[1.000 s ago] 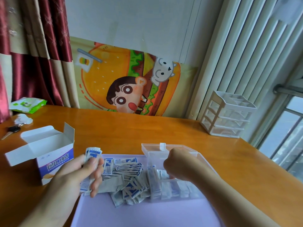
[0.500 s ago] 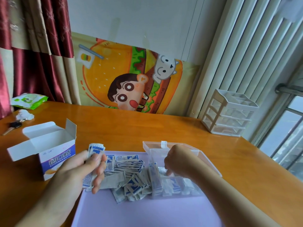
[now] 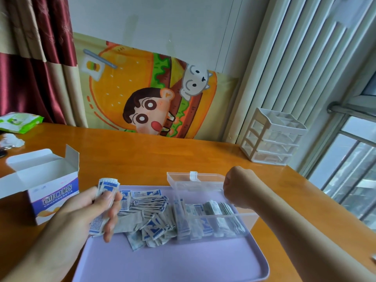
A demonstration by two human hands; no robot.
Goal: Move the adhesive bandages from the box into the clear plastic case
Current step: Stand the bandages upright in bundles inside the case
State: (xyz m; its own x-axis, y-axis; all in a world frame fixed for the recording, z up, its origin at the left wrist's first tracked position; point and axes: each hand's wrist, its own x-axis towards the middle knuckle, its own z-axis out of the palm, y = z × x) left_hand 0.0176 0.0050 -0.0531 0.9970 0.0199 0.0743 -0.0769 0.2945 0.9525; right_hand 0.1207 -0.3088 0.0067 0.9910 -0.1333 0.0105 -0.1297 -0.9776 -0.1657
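- Wooden table (image 3: 142, 155) fills my frame; lavender tray (image 3: 183, 261) at lower centre
- my left hand (image 3: 85, 212) grips a bandage stack (image 3: 105, 192); loose bandages (image 3: 150, 216) lie mid-tray
- my right hand (image 3: 240, 188) hovers curled over the clear case (image 3: 203, 204); contents I cannot tell
- open box (image 3: 40, 184) sits left

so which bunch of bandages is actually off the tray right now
The stack in the left hand: its fingers grip that stack in the air. The loose pile lies on the purple tray, and the rest stand inside the clear case.
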